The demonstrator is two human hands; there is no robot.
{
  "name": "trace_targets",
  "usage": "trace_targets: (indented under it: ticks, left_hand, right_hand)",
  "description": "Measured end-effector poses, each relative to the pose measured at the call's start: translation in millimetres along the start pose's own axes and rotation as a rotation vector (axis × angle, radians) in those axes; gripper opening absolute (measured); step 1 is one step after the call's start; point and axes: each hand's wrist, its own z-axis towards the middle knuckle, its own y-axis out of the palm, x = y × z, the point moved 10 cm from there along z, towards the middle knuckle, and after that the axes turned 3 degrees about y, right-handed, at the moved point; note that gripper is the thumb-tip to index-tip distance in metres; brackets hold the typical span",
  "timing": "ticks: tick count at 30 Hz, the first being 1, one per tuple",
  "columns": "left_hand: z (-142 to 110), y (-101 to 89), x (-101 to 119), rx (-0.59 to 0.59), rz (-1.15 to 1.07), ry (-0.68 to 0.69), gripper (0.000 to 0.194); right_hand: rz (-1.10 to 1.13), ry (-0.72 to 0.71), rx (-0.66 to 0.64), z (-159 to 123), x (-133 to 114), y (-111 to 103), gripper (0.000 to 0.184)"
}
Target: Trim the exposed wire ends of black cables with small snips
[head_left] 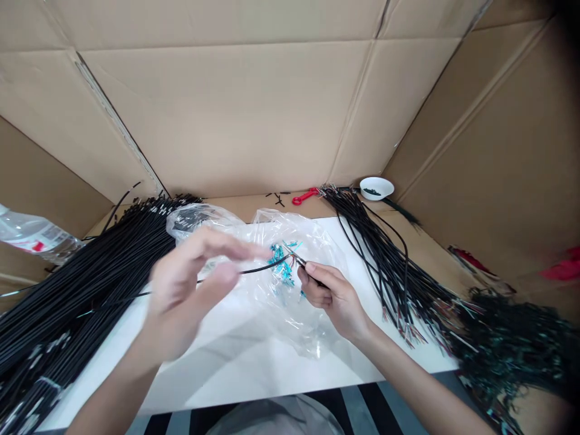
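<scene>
Currently the right hand point(333, 293) has its fingers clenched on a slim dark-handled tool point(301, 261), metal tips angled up and left. One black cable point(265, 267) ends at those tips, a bit of reddish wire showing there. Can't tell if the tips actually bite on it.

Left hand point(193, 296) is motion-blurred. Fingers look released: thumb and fingertips apart, cable visible through the gap and running behind the hand.

Under both: clear plastic bag point(312, 329) on a white sheet point(217, 374), small teal pieces point(284, 273) bunched near the tool. Second clear bag point(194, 216) sits behind the left hand, dark bits in it.

Left side of the desk point(256, 208): big bundle of black cables point(90, 278), clear bottle point(43, 235) lying across its far left edge. Right side: smaller cable bundle point(385, 260), stripped colored wire ends facing the person. Red-handled tool point(306, 196) touches or nearly touches its far end. White bowl point(377, 188) with dark bits just beside it. Dark green tangled heap point(516, 344) at near right. Cardboard walls point(226, 115) around the back and sides.
</scene>
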Motion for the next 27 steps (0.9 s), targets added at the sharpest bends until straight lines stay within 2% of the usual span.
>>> trace_targets:
  ticks: [2, 4, 7, 13, 19, 22, 27]
  left_hand:
    - [14, 25.8, -23, 0.001, -0.008, -0.123, 0.019]
    - [18, 53.1, -41, -0.077, 0.025, -0.203, 0.022]
    - [15, 71.8, -54, -0.11, 0.004, -0.237, 0.017]
    - [18, 65.3, -52, -0.026, -0.034, -0.153, 0.01]
    - [21, 54.9, -43, 0.091, 0.111, -0.01, 0.011]
    - [20, 55.6, -38, 0.097, 0.15, 0.058, 0.009]
    - [20, 59.6, -38, 0.077, 0.117, 0.092, 0.007]
  right_hand:
    - [-0.001, -0.009, -0.009, 2, -4, 3, 0.041]
    - [-0.008, -0.018, -0.02, 4, -8, 6, 0.041]
    - [-0.019, -0.037, -0.045, 7, -14, 9, 0.04]
    - [-0.029, -0.064, -0.075, 18, -21, 12, 0.039]
    - [-0.027, -0.067, -0.067, 24, -21, 9, 0.041]
    - [-0.03, -0.068, -0.075, 24, -18, 9, 0.041]
    - [-0.004, -0.092, -0.066, 24, -16, 7, 0.041]
